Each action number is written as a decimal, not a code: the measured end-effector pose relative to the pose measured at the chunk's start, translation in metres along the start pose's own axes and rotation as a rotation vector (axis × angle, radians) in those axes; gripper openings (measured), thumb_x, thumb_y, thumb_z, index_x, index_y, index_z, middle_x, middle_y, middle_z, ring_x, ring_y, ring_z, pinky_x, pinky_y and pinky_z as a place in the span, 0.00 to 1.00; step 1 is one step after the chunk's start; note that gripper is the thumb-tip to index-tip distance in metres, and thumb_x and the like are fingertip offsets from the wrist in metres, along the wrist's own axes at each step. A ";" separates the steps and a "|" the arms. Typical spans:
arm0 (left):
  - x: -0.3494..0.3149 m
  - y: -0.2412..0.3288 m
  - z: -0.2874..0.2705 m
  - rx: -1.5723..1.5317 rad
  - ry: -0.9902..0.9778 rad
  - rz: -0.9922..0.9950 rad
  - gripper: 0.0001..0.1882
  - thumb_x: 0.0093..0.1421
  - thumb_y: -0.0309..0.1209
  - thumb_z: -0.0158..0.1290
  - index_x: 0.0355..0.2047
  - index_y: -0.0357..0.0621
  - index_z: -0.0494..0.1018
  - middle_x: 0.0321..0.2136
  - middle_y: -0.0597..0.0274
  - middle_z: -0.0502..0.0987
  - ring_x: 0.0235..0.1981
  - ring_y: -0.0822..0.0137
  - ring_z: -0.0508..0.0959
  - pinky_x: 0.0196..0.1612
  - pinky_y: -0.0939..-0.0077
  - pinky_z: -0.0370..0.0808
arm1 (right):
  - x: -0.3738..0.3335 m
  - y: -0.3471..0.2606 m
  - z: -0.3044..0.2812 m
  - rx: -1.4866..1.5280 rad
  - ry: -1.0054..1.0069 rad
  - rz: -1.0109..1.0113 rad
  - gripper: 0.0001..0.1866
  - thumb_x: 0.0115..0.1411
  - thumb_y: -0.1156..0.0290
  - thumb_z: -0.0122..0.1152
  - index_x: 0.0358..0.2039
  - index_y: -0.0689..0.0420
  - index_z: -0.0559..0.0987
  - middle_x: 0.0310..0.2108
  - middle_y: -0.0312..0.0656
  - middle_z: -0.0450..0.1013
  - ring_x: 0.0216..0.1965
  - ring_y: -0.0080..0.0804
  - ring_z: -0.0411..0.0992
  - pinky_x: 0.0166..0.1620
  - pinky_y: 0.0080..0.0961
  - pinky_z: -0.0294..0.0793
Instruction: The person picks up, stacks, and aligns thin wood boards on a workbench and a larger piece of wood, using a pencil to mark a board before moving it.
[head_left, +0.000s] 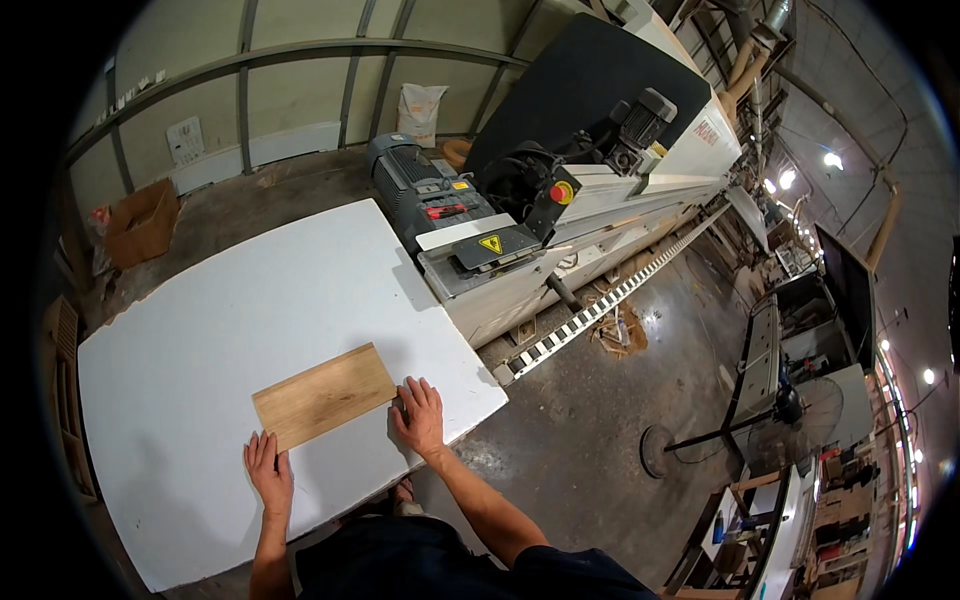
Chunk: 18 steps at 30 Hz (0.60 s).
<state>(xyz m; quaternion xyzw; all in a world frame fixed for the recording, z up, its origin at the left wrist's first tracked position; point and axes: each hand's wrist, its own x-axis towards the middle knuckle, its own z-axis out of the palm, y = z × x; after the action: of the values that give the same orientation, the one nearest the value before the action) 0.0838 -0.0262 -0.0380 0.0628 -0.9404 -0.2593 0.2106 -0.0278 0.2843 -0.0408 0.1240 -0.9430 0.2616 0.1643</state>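
A flat rectangular wooden board (325,396) with light brown grain lies at a slant on a large white tabletop (190,340). At the board's near left corner is my left hand (269,474), its fingers stretched out and the tips touching the edge. My right hand (420,414) rests by the board's right end, fingers spread, the fingertips at or just beside that edge. Neither hand is wrapped round the board.
Beyond the table's right side stands a long machine (600,235) with a grey motor (405,180) and a red stop button (562,192). A striped rail (600,305) runs along it. A pedestal fan (790,405) stands at right; a cardboard box (142,222) sits far left.
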 end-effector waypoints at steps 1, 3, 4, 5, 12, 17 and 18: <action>0.000 0.000 0.000 0.003 0.001 -0.002 0.19 0.56 0.26 0.52 0.49 0.36 0.73 0.51 0.48 0.73 0.59 0.46 0.65 0.64 0.49 0.52 | 0.000 0.000 0.000 0.000 0.002 -0.003 0.26 0.56 0.63 0.59 0.55 0.56 0.71 0.60 0.47 0.61 0.63 0.50 0.53 0.65 0.49 0.50; 0.000 0.000 0.000 0.009 0.000 -0.001 0.19 0.56 0.26 0.52 0.49 0.35 0.73 0.51 0.48 0.73 0.59 0.46 0.65 0.64 0.49 0.52 | 0.000 0.001 0.000 0.001 0.002 -0.002 0.26 0.56 0.63 0.59 0.55 0.56 0.71 0.60 0.47 0.61 0.63 0.50 0.54 0.65 0.49 0.50; 0.001 0.001 0.000 0.003 -0.003 -0.002 0.19 0.56 0.26 0.52 0.49 0.35 0.73 0.51 0.48 0.73 0.58 0.46 0.65 0.64 0.48 0.52 | 0.000 0.001 -0.001 0.000 0.001 -0.003 0.26 0.56 0.63 0.59 0.55 0.56 0.71 0.60 0.47 0.61 0.63 0.51 0.54 0.64 0.49 0.50; 0.001 0.002 -0.001 -0.003 -0.006 -0.003 0.19 0.56 0.26 0.52 0.49 0.35 0.73 0.51 0.47 0.73 0.58 0.46 0.65 0.64 0.48 0.52 | 0.000 0.001 -0.001 0.002 0.002 -0.002 0.26 0.56 0.63 0.59 0.55 0.56 0.71 0.60 0.47 0.61 0.63 0.51 0.54 0.64 0.49 0.50; 0.002 0.002 -0.002 0.011 -0.021 0.000 0.19 0.56 0.25 0.51 0.49 0.34 0.72 0.51 0.46 0.73 0.58 0.45 0.65 0.64 0.48 0.52 | 0.001 -0.001 -0.002 0.025 0.010 -0.001 0.25 0.56 0.63 0.59 0.54 0.56 0.71 0.60 0.47 0.61 0.63 0.51 0.54 0.64 0.49 0.50; 0.002 0.004 -0.005 0.009 -0.031 -0.008 0.20 0.55 0.25 0.51 0.49 0.34 0.72 0.51 0.45 0.72 0.59 0.45 0.64 0.65 0.49 0.52 | 0.002 0.000 -0.003 0.073 0.031 0.007 0.24 0.55 0.63 0.59 0.53 0.57 0.73 0.59 0.48 0.63 0.63 0.50 0.55 0.64 0.49 0.51; 0.002 0.005 -0.005 0.014 -0.030 -0.009 0.20 0.55 0.25 0.51 0.49 0.34 0.72 0.51 0.45 0.72 0.59 0.45 0.64 0.65 0.49 0.52 | 0.002 0.000 -0.003 0.101 0.036 0.019 0.24 0.55 0.64 0.60 0.52 0.57 0.73 0.59 0.48 0.64 0.62 0.50 0.56 0.64 0.49 0.51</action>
<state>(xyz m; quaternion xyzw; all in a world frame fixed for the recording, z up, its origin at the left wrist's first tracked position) 0.0839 -0.0250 -0.0303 0.0647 -0.9450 -0.2548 0.1947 -0.0289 0.2858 -0.0377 0.1184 -0.9266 0.3126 0.1724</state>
